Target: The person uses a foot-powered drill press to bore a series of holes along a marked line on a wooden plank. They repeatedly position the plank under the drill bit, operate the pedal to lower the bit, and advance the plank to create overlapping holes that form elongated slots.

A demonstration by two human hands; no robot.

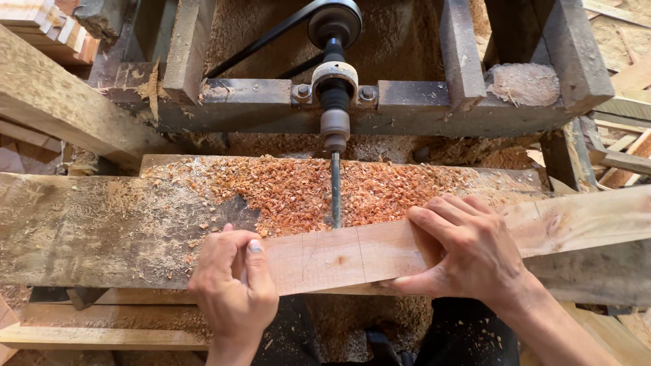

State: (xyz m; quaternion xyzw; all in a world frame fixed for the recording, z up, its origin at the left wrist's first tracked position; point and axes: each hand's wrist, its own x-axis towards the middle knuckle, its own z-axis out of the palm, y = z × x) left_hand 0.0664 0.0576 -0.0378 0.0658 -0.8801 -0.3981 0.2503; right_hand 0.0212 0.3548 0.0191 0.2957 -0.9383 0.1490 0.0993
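Reddish wood shavings (298,193) lie heaped across a worn grey timber bench (81,230). Behind, a dark belt (261,37) runs to a black pulley (336,20) above a rough wooden frame (224,102). Pale sawdust (522,83) sits on it; stacked planks (47,24) wait top left.

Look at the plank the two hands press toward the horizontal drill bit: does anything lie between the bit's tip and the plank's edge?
Nothing visible does. The drill bit runs straight to the far edge of the plank, apparently touching it. Reddish wood chips lie on the table around the bit. The left hand and right hand hold the plank either side.
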